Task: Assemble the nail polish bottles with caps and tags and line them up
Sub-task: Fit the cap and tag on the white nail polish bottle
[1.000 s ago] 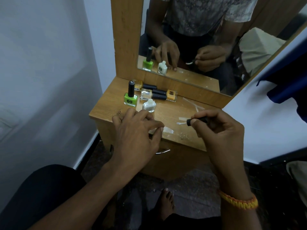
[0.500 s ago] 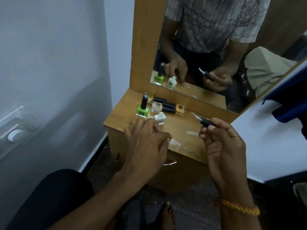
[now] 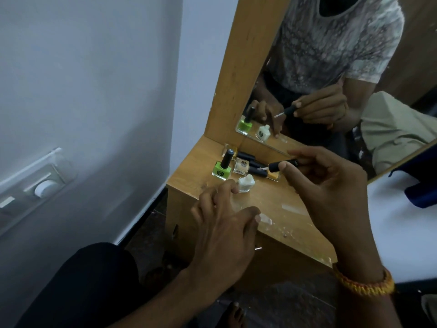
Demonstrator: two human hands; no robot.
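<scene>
An uncapped white nail polish bottle (image 3: 246, 183) stands on the wooden dresser top (image 3: 267, 200). My right hand (image 3: 331, 192) pinches a black brush cap (image 3: 281, 165), held level with its brush tip pointing left, just above and right of that bottle. My left hand (image 3: 224, 230) rests flat on the dresser, its fingertips beside the white bottle. A capped green bottle (image 3: 222, 170) stands upright behind. Two or three capped bottles (image 3: 243, 165) lie on their sides against the mirror base, one with yellow polish (image 3: 273, 176).
A mirror (image 3: 331, 79) in a wooden frame rises behind the bottles and reflects hands and bottles. Clear tags or tape strips (image 3: 292, 209) lie on the dresser. A wall with a switch plate (image 3: 45, 188) is on the left. My bare foot (image 3: 234, 316) is on the floor below.
My right hand has carried the brush cap left and forward, bringing it over the lying bottles close to the white bottle. The left hand stays on the dresser. The camera has moved closer.
</scene>
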